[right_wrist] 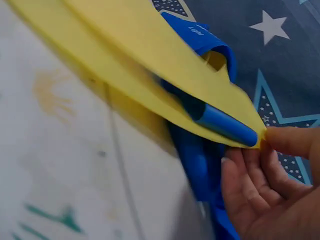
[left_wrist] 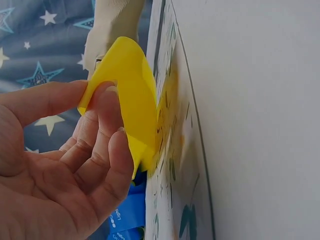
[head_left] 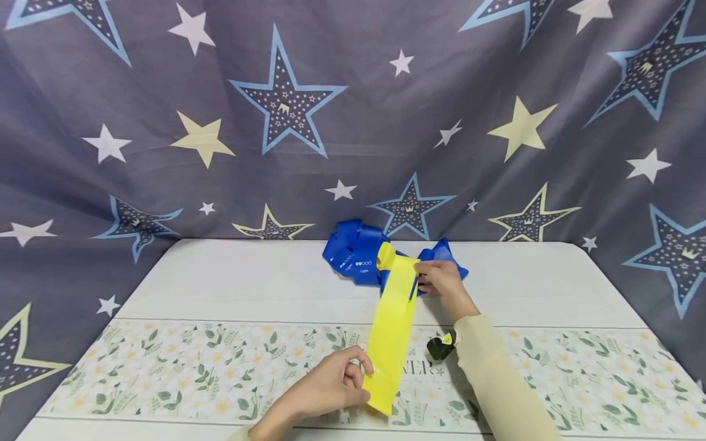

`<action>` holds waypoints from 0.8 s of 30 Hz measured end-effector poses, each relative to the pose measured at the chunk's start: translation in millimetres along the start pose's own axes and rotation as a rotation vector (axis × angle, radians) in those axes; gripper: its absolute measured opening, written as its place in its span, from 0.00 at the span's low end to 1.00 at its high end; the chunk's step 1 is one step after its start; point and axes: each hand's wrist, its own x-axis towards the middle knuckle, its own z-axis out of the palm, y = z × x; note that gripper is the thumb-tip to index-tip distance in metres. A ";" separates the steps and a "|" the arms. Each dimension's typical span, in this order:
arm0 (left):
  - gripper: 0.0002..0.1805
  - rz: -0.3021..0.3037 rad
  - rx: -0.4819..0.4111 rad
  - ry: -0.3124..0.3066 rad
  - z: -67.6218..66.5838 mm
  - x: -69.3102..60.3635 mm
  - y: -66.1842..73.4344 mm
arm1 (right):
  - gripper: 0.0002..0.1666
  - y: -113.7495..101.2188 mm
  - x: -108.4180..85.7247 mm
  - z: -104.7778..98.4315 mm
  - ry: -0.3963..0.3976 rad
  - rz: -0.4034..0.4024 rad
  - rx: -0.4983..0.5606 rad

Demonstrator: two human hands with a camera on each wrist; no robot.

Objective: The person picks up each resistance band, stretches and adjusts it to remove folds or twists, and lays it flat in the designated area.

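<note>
A long yellow resistance band stretches between both hands over the table. My left hand pinches its near end between thumb and fingers; in the left wrist view the yellow band folds over those fingertips. At the far end my right hand pinches the band's edge, and in the right wrist view two yellow layers meet at its fingertips. Blue resistance bands, printed "Light", lie bunched at the table's back, partly behind the yellow one. A rolled blue part shows between the yellow layers.
A small black item with a bit of yellow sits beside the right forearm. The white table carries a floral printed strip. A grey star-patterned curtain hangs right behind the table's back edge.
</note>
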 end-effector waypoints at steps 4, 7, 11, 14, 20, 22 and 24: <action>0.14 -0.009 -0.031 0.004 2.7 5.1 1.1 | 0.24 -8.2 -1.8 -14.2 0.051 -0.039 0.039; 0.14 -0.001 -0.020 0.021 5.7 10.6 3.0 | 0.25 -13.6 -2.9 -26.5 0.077 -0.055 0.053; 0.13 0.014 -0.008 0.048 13.6 19.6 4.2 | 0.25 -15.5 -4.5 -43.2 0.120 -0.048 0.089; 0.12 0.025 -0.019 0.060 20.6 24.8 3.6 | 0.26 -14.4 -5.6 -54.3 0.176 -0.026 0.150; 0.12 0.036 -0.045 0.061 29.1 30.1 3.1 | 0.23 -13.4 -7.9 -65.9 0.237 0.007 0.213; 0.14 0.023 -0.046 0.064 30.3 30.7 3.2 | 0.18 -13.5 -8.0 -67.2 0.237 0.013 0.226; 0.16 0.008 -0.044 0.067 31.4 30.7 3.2 | 0.14 -13.6 -7.7 -68.0 0.236 0.013 0.239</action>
